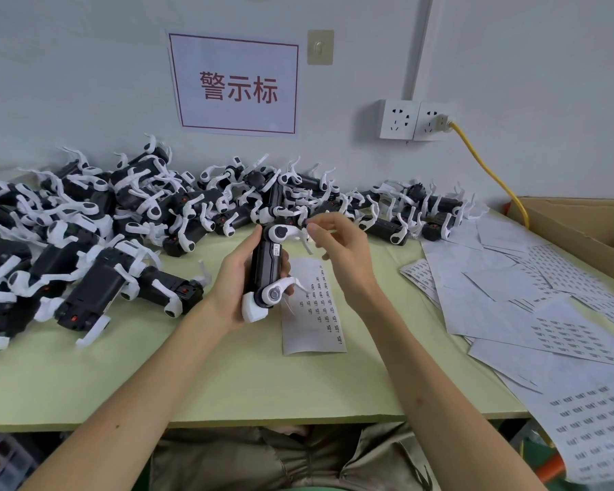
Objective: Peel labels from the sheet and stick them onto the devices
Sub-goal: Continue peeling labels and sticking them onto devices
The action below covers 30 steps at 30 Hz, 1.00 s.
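Hands: both raised above the table (227,384), forearms bare and reaching in from the bottom edge. The left hand (233,288) is wrapped round the black body of one device (266,264), thumb on the near side and fingers behind. The device stands roughly upright, with its white end cap at the heel of the palm. The right hand (341,249) is at the device's upper end, wrist bent, thumb and forefinger tips brought together beside a white arm. Whether a label sits between them cannot be told.

Writing: the wall sign (236,86) has a red border and red characters "警示标". The print on the label sheet (316,324) is in dark rows, too small to read.

Positions: the label sheet lies flat on the table directly under the held device, between the two wrists. A pile of devices (86,225) fills the left and rear of the table. Loose sheets (546,334) are spread to the right, beside a cardboard box (582,221). A yellow cable (490,171) is plugged into the wall sockets (412,118).
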Tool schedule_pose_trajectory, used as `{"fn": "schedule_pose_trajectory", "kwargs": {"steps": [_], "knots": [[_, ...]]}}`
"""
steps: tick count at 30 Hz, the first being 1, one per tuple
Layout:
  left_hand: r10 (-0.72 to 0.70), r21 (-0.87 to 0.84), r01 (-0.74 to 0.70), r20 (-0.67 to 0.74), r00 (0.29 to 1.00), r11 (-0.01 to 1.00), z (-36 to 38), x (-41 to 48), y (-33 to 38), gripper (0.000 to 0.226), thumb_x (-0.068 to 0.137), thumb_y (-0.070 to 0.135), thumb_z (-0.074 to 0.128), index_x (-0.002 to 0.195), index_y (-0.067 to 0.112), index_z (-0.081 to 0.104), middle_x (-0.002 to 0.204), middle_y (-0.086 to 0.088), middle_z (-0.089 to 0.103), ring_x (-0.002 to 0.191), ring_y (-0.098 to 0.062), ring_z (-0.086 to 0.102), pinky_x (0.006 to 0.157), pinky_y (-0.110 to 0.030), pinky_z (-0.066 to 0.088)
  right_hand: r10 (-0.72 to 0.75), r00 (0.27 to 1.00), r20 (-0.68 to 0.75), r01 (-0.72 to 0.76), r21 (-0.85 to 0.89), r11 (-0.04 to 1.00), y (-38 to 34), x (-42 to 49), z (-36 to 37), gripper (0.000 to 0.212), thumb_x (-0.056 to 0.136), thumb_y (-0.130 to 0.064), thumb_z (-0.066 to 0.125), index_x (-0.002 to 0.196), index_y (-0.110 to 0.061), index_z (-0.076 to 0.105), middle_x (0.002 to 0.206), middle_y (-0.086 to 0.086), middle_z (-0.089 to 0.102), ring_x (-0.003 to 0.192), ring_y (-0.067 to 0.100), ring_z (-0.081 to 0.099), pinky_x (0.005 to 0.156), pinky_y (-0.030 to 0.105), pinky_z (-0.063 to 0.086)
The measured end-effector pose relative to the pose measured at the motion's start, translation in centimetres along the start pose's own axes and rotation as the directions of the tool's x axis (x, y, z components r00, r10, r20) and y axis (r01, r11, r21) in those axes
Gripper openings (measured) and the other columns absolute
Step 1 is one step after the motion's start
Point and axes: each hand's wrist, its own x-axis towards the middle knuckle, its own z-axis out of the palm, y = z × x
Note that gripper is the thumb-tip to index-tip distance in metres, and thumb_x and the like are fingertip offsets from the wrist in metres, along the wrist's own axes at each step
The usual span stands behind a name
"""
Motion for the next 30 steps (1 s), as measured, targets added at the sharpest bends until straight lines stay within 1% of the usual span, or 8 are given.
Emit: {"fn": "schedule_pose_trajectory", "kwargs": {"steps": [3, 5, 9, 13, 18, 24, 27, 30], "knots": [[-0.027, 0.019, 0.027, 0.007, 1.000, 0.999, 0.3, -0.2, 0.0, 0.051, 0.093, 0.056, 0.052, 0.076, 0.011, 0.068, 0.073, -0.006, 0.061, 0.061, -0.021, 0.059, 0.062, -0.037, 0.054, 0.082, 0.984, 0.157, -0.085, 0.010, 0.996, 0.1, -0.1, 0.4, 0.017, 0.087, -0.035, 0.064, 0.089, -0.020, 0.071, 0.088, -0.012, 0.072, 0.083, 0.007, 0.064, 0.069, 0.021, 0.050], [-0.030, 0.006, 0.030, 0.005, 1.000, 1.000, 0.4, -0.3, 0.1, 0.051, 0.093, 0.055, 0.054, 0.074, 0.010, 0.068, 0.073, -0.006, 0.061, 0.062, -0.021, 0.059, 0.065, -0.039, 0.052, 0.080, 0.980, 0.180, -0.078, -0.023, 0.997, 0.3, -0.2, 0.6, 0.028, 0.088, -0.040, 0.063, 0.082, -0.013, 0.068, 0.084, -0.005, 0.072, 0.085, 0.007, 0.065, 0.070, 0.020, 0.050], [-0.059, 0.034, 0.060, -0.017, 0.998, 0.998, 0.3, 0.0, 0.0, 0.055, 0.094, 0.058, 0.054, 0.076, 0.008, 0.070, 0.076, -0.008, 0.063, 0.063, -0.027, 0.061, 0.068, -0.039, 0.051, 0.029, 0.993, 0.111, -0.028, -0.012, 1.000, 0.1, -0.3, 0.7, 0.035, 0.091, -0.036, 0.067, 0.078, -0.003, 0.063, 0.077, -0.004, 0.066, 0.076, 0.004, 0.060, 0.068, 0.017, 0.046], [-0.124, 0.104, 0.121, 0.023, 0.992, 0.987, 0.4, 0.2, -0.1, 0.067, 0.084, 0.065, 0.054, 0.099, 0.002, 0.069, 0.083, -0.018, 0.068, 0.070, -0.033, 0.066, 0.075, -0.041, 0.056, -0.026, 0.999, -0.029, 0.025, -0.037, 0.999, 0.0, -0.3, 0.7, 0.032, 0.096, -0.023, 0.070, 0.073, -0.001, 0.062, 0.066, 0.010, 0.063, 0.063, 0.012, 0.054, 0.061, 0.022, 0.043], [-0.084, 0.169, 0.078, 0.026, 0.996, 0.983, 0.1, 0.4, -0.5, 0.052, 0.089, 0.049, 0.060, 0.115, 0.004, 0.064, 0.092, -0.015, 0.068, 0.081, -0.028, 0.070, 0.079, -0.040, 0.058, -0.056, 0.996, -0.066, 0.052, -0.059, 0.997, -0.4, -0.7, 0.9, 0.034, 0.096, -0.021, 0.070, 0.072, 0.001, 0.061, 0.069, 0.030, 0.056, 0.060, 0.018, 0.047, 0.055, 0.015, 0.042], [-0.025, 0.330, 0.039, -0.048, 0.999, 0.943, 0.5, 0.5, -0.6, 0.057, 0.086, 0.052, 0.059, 0.118, 0.005, 0.064, 0.088, -0.011, 0.069, 0.074, -0.025, 0.070, 0.068, -0.029, 0.056, -0.044, 0.997, -0.056, 0.042, -0.029, 0.999, -0.7, -1.0, 1.1, 0.031, 0.096, -0.015, 0.070, 0.068, -0.006, 0.061, 0.061, 0.023, 0.053, 0.053, 0.009, 0.046, 0.053, 0.008, 0.044], [-0.002, 0.358, 0.029, -0.076, 0.997, 0.933, 0.5, 0.5, -0.6, 0.044, 0.101, 0.045, 0.050, 0.111, 0.004, 0.062, 0.086, -0.015, 0.068, 0.070, -0.025, 0.070, 0.058, -0.027, 0.056, -0.045, 0.998, -0.054, 0.041, -0.079, 0.996, -0.6, -1.0, 1.1, 0.032, 0.095, -0.020, 0.071, 0.069, -0.004, 0.061, 0.064, 0.022, 0.059, 0.055, 0.012, 0.049, 0.055, 0.019, 0.043], [-0.014, 0.428, 0.065, -0.121, 0.993, 0.901, 0.2, 0.6, -0.9, 0.042, 0.104, 0.046, 0.041, 0.104, 0.010, 0.062, 0.091, -0.014, 0.068, 0.073, -0.026, 0.070, 0.064, -0.027, 0.055, -0.032, 0.998, -0.050, 0.025, -0.122, 0.992, -0.4, -0.9, 1.2, 0.032, 0.094, -0.024, 0.072, 0.071, -0.005, 0.063, 0.063, 0.016, 0.061, 0.057, 0.015, 0.051, 0.058, 0.029, 0.042]]}}
